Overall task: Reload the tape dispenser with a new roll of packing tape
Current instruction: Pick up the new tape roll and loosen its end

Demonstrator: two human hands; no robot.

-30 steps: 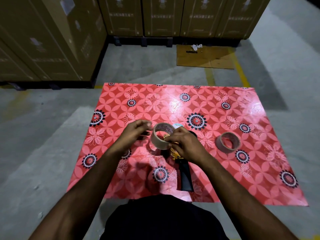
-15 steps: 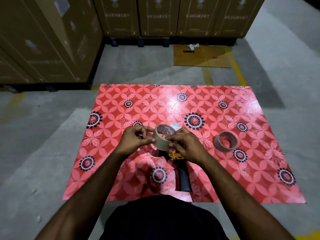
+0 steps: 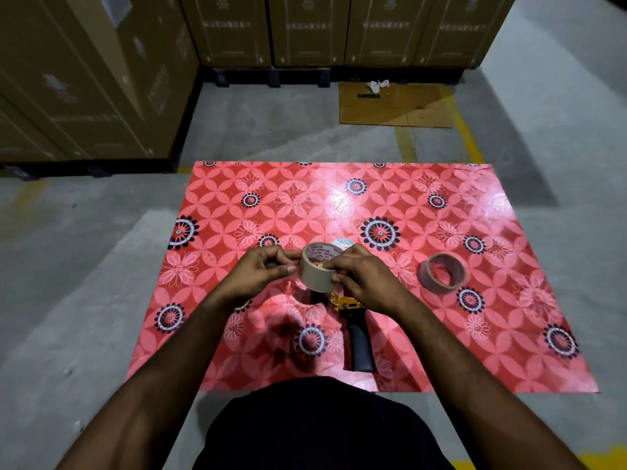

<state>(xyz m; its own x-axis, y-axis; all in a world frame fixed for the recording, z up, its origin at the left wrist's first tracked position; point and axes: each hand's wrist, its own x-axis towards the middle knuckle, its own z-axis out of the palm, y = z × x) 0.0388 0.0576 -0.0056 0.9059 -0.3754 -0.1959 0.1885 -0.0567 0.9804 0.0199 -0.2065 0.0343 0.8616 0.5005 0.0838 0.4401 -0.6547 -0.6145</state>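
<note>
Both hands hold the new tape roll (image 3: 317,271) up off the red flowered mat (image 3: 509,205). The right hand (image 3: 364,281) pinches its near rim to steady it, while the left hand (image 3: 259,273) has fingertips closed at its left edge, probably picking for the loose end. The tape dispenser (image 3: 353,320) lies just under the right hand, handle toward the person, ready for loading. A second roll (image 3: 441,273) sits well right of that hand.

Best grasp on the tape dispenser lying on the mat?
Take the tape dispenser by its black handle, coming from above at the near end. The handle lies flat on the red mat, pointing toward the person and exposed, while its yellow head sits under the right hand.
</note>
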